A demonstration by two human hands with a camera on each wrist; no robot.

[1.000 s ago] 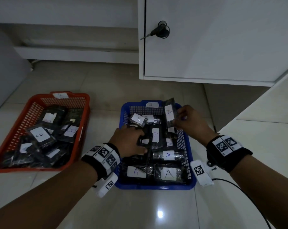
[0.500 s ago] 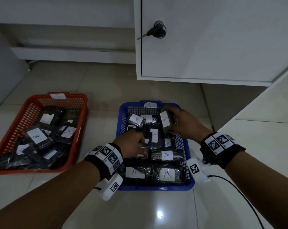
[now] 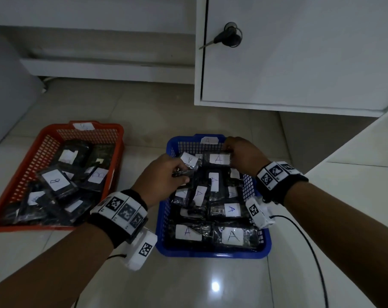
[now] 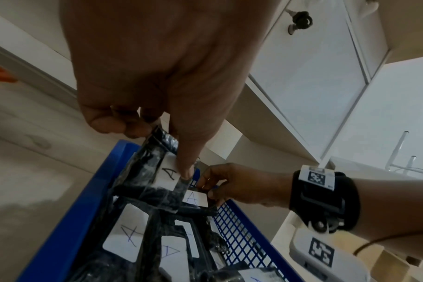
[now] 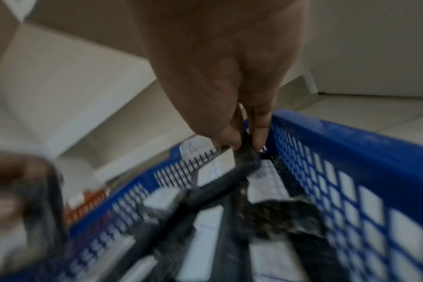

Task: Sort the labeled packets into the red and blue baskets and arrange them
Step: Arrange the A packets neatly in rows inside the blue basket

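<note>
Right wrist view blurred; right hand [image 5: 220, 80] pinches packet [image 5: 248, 158].

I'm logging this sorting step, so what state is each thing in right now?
blue basket: on the floor, filled with packets labelled A.
red basket: on the floor, holds loosely piled packets, some labelled B.
left hand: pinches a packet labelled A.
right hand: grips a far-end packet labelled A.
cabinet door: looks closed, key in lock.
</note>
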